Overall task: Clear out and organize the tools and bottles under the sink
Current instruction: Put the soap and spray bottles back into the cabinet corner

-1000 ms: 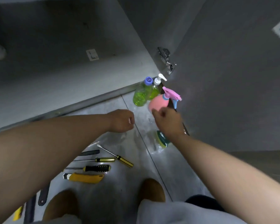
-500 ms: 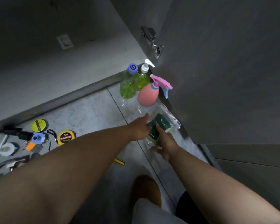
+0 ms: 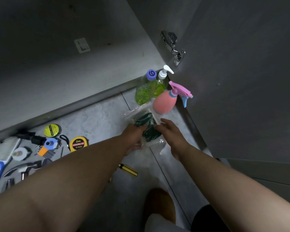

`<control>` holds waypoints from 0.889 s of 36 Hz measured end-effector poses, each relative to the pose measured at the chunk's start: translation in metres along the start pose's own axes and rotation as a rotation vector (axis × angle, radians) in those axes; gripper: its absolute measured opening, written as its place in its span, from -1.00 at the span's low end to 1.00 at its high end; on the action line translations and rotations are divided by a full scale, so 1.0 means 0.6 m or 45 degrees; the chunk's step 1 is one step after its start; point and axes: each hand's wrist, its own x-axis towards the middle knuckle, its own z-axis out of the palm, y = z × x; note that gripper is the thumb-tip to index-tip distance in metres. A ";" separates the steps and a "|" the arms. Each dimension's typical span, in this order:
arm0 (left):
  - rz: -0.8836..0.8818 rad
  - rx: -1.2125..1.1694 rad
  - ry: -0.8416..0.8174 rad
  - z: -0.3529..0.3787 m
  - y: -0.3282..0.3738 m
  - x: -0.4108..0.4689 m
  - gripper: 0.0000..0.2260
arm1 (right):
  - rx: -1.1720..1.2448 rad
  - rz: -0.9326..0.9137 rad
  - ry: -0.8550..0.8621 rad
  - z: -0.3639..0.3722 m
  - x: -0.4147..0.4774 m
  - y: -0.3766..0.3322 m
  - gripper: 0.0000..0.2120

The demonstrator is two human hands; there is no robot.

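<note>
On the grey floor (image 3: 99,118), right in front of the open cupboard, a person is reaching down with 2 bare arms. The left hand (image 3: 134,137) is holding a clear bag (image 3: 136,113), with its fingers curling over the bag's left side. A dark green sponge (image 3: 149,129) is sitting inside the bag. The right hand (image 3: 173,137) is hanging open at the bag's right side, with its fingers loose and its thumb sticking out. Its fingertips may be touching the plastic, but the picture is too blurry to be sure. The bag is down by the floor tiles, just beside a pink spray bottle (image 3: 164,103).

3 bottles are standing close together by the corner of the cupboard. The pink spray bottle is standing nearest the hands, and its trigger is pointing at the grey cupboard door (image 3: 241,81). Behind it, a green bottle with a blue cap (image 3: 145,92) and a green pump bottle (image 3: 160,85) with a white top are standing side by side. A shiny hinge (image 3: 173,47) is sitting on the door above them.

Over on the left, small tools are lying spread out on the floor: a yellow tape measure (image 3: 78,143), a yellow roll of tape (image 3: 52,130), a white roll of tape (image 3: 19,154) and a white brush (image 3: 7,148) with a blue handle. A yellow and black screwdriver (image 3: 128,170) is peeking out from under the left arm.
</note>
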 end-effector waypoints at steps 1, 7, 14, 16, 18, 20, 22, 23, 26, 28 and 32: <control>0.015 -0.034 0.011 0.003 0.007 0.001 -0.67 | 0.005 0.014 0.051 -0.002 0.000 0.002 -0.41; 0.096 -0.065 0.148 0.026 0.032 0.001 -0.64 | 0.111 0.209 -0.046 -0.004 -0.002 0.005 -0.44; 0.123 -0.023 0.285 -0.020 0.027 -0.007 -0.64 | 0.038 0.164 -0.279 0.054 0.010 -0.008 -0.80; 0.118 -0.089 0.327 -0.042 0.035 -0.010 -0.61 | 0.032 0.103 -0.300 0.077 0.018 -0.020 -0.85; 0.118 -0.187 0.314 -0.061 0.049 -0.011 -0.59 | 0.050 0.021 -0.282 0.096 0.029 -0.035 -0.90; 0.110 -0.285 0.244 -0.074 0.067 -0.013 -0.62 | 0.137 -0.055 -0.266 0.111 0.038 -0.051 -0.88; 0.071 -0.366 0.168 -0.083 0.084 -0.013 -0.66 | 0.262 -0.103 -0.251 0.120 0.046 -0.063 -0.84; 0.066 -0.393 0.138 -0.085 0.092 -0.014 -0.67 | 0.299 -0.095 -0.214 0.122 0.049 -0.065 -0.83; 0.140 -0.389 0.151 -0.085 0.102 -0.008 -0.74 | 0.237 0.079 -0.088 0.123 0.054 -0.064 -0.43; 0.213 -0.361 0.191 -0.080 0.104 -0.001 -0.78 | 0.128 0.168 -0.068 0.123 0.055 -0.063 -0.45; 0.270 -0.336 0.244 -0.082 0.109 0.006 -0.84 | 0.173 0.211 -0.163 0.134 0.057 -0.077 -0.71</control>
